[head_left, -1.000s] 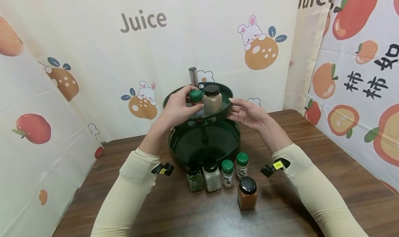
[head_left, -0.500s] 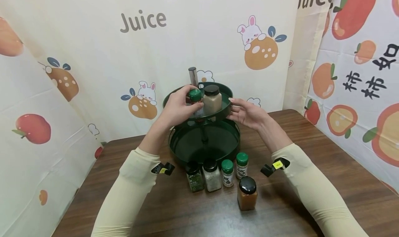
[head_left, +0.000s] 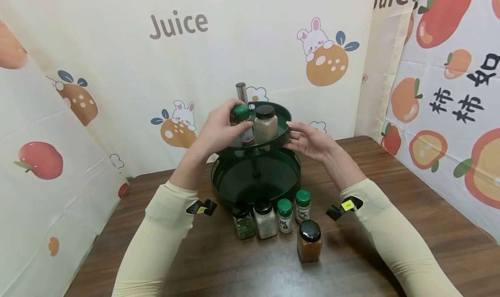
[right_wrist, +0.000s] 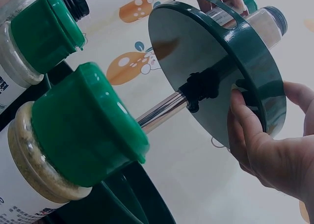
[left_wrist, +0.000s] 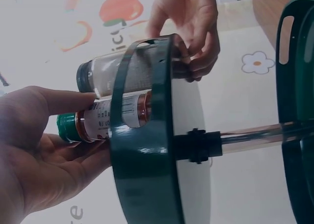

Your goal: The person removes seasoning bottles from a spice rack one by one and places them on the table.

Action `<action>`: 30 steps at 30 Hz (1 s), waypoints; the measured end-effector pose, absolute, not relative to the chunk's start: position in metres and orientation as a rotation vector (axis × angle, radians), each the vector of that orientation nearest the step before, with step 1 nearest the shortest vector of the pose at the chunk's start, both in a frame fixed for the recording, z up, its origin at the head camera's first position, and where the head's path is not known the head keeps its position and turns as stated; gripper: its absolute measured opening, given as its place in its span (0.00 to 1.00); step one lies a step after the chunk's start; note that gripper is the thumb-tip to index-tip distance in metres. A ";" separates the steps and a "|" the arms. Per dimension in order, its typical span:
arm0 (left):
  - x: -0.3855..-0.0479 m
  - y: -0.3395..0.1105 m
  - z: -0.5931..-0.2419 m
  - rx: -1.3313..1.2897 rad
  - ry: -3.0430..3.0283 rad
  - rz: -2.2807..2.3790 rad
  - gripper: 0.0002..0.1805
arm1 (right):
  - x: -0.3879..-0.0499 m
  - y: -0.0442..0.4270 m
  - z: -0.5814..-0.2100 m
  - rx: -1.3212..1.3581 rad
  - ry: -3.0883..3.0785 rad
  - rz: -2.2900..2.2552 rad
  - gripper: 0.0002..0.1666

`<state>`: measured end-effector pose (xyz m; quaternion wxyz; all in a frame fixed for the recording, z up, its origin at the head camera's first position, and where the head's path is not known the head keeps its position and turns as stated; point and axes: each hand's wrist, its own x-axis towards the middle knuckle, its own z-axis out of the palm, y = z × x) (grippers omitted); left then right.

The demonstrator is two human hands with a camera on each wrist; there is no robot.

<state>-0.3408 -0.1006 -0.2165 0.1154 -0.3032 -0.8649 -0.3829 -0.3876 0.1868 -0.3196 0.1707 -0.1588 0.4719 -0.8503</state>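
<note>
My left hand (head_left: 220,125) holds a spice jar (head_left: 246,134) with a green cap and reddish contents, thumb on one side and fingers on the other. That jar stands within the upper tray of a dark green two-tier rack (head_left: 255,151). Beside it in the same tray is a larger black-capped jar (head_left: 266,125) of beige powder. On the tray's right side, my right hand (head_left: 308,141) grips the rim, with some fingers under the tray as the right wrist view shows. A metal post (head_left: 241,92) rises behind the jars.
In front of the lower tray (head_left: 234,188) stand a black-capped jar of green herbs (head_left: 244,226), a black-capped jar of pale grains (head_left: 266,223) and two green-capped shakers (head_left: 285,219). Nearer is an orange-brown spice jar (head_left: 310,245). Printed curtains hang around the wooden table (head_left: 175,262).
My left hand has shifted slightly up and left, and the green-capped jar has moved with it. More of that jar's body shows. The right hand stays on the tray rim.
</note>
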 end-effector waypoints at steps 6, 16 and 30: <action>-0.339 -0.105 -0.211 -0.875 -2.524 -1.143 0.22 | -0.387 0.186 -0.320 -0.440 1.334 -2.420 0.27; -0.324 -0.112 -0.200 -0.871 -2.466 -1.175 0.24 | -0.387 0.186 -0.320 -0.447 1.334 -2.417 0.26; -0.279 -0.114 -0.180 -0.953 -2.370 -1.152 0.24 | -0.388 0.187 -0.320 -0.452 1.341 -2.421 0.32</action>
